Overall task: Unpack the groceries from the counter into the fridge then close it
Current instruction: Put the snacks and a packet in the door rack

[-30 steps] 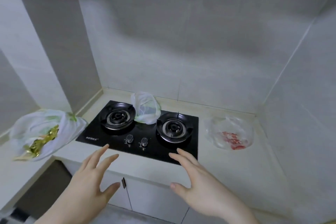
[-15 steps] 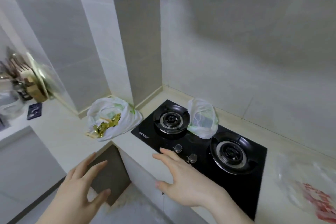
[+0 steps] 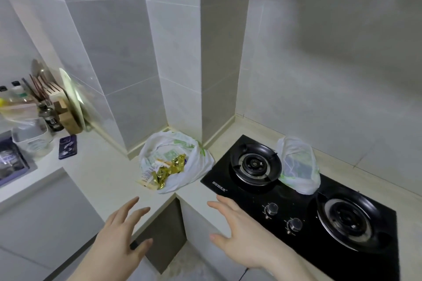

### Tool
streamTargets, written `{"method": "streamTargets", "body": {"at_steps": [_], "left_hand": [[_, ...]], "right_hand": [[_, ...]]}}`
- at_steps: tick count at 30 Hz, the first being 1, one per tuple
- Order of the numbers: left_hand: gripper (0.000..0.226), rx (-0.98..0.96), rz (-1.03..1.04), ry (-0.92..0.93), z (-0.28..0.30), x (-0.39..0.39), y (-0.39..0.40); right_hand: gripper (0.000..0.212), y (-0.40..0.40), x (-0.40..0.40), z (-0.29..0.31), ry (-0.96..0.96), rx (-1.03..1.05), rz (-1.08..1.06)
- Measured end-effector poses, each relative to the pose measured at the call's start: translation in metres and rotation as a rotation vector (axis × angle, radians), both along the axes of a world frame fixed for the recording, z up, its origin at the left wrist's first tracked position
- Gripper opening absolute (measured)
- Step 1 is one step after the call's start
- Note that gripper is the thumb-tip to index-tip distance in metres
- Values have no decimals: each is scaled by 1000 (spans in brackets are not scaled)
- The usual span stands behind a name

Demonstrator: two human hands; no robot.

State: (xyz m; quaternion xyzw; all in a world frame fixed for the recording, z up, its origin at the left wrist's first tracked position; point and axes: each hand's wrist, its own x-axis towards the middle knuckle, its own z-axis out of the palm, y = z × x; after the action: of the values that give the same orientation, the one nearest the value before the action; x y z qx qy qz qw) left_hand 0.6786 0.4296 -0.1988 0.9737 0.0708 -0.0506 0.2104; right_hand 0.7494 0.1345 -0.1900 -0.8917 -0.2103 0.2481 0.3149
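L hand [image 3: 118,237] and R hand [image 3: 242,237] both out front, fingers spread, palms down, holding nothing

We see a black gas hob [image 3: 303,207] set into the desk, two burners and two knobs [image 3: 271,208] at its front edge. Far left, blurred — a knife block [image 3: 59,107], a pale plate [image 3: 72,96] leaning on the tiles, a dark bottle [image 3: 50,118], a white tub [image 3: 34,138] — and a dark phone [image 3: 67,146] lying flat.

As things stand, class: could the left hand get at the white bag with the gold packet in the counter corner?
Probably yes. The left hand is open and empty, and only bare counter lies between it and the white bag; nothing blocks the way.
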Motion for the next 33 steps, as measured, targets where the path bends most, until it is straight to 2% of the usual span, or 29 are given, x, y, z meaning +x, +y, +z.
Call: {"method": "streamTargets", "body": {"at_steps": [7,18,23,28,33], "left_hand": [[68,-35,-72,114,-36,59,53],[63,-69,37,262,-98,128,73],[59,-129,49,325,-112,154,90],[59,-288,39,398,-134,201,94],[63,-325,42,480,-156,240,97]], "right_hand": [[72,29,26,-20,29,-22,-94],[67,61,117,-66,57,-54,-59],[65,76,132,-81,90,-43,-64],[63,75,138,-88,91,-45,-199],[62,85,132,-93,106,-47,-326]]}}
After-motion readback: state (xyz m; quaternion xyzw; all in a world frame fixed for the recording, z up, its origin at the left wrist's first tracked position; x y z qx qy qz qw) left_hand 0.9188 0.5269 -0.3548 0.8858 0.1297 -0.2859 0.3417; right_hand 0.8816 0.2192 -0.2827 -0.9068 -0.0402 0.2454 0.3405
